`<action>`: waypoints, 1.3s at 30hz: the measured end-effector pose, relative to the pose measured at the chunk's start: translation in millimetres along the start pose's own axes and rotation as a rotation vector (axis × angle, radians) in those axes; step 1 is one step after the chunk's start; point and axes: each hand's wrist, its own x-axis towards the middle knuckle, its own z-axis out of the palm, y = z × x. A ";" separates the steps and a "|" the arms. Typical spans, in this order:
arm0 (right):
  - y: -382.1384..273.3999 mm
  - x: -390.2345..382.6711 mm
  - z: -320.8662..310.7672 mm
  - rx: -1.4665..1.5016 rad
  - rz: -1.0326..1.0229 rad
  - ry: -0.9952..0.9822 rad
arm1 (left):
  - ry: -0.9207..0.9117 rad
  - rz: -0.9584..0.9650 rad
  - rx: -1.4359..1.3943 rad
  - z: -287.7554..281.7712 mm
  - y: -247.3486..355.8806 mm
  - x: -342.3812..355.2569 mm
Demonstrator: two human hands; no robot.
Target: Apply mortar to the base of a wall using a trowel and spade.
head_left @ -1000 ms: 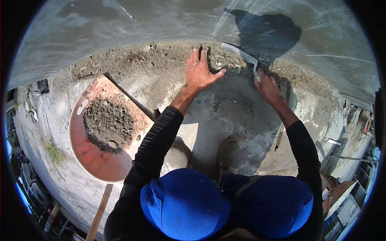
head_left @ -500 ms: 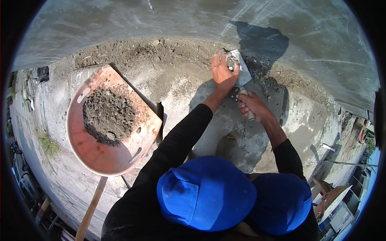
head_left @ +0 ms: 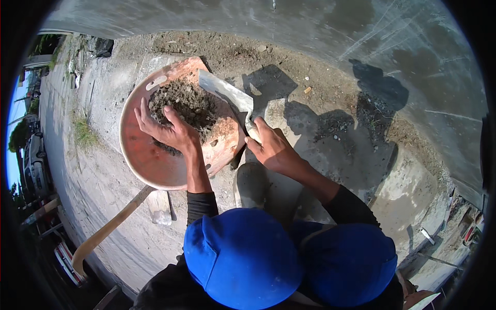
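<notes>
An orange D-shaped tub (head_left: 147, 164) stands to my left with a heap of dark, crumbly soil or rubble (head_left: 192, 101) in it. My left hand (head_left: 173, 130) is over the heap, palm facing it, its fingers curved and spread apart. My right hand (head_left: 274, 150) grips the pale handle of a trowel (head_left: 226, 90). The trowel's flat metal blade reaches over the tub's right edge, its tip beside the soil. Whether any soil lies under my left palm cannot be seen.
Ahead curves a grey plastered wall (head_left: 310, 26) with a strip of loose dirt (head_left: 330, 82) along its foot. A curved wooden handle (head_left: 111, 225) and a flat slab (head_left: 159, 207) lie below the tub. Blue-clad knees (head_left: 243, 253) and a boot (head_left: 250, 183) are close to me. A car (head_left: 39, 160) stands far left.
Both hands have moved left, away from the dirt at the wall's foot, to the tub. My left hand has come off the trowel blade, and the trowel has travelled with my right hand.
</notes>
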 end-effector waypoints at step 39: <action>126.5 -213.9 -149.4 0.256 0.940 0.508 | -1.291 0.432 -0.334 157.1 93.5 -220.5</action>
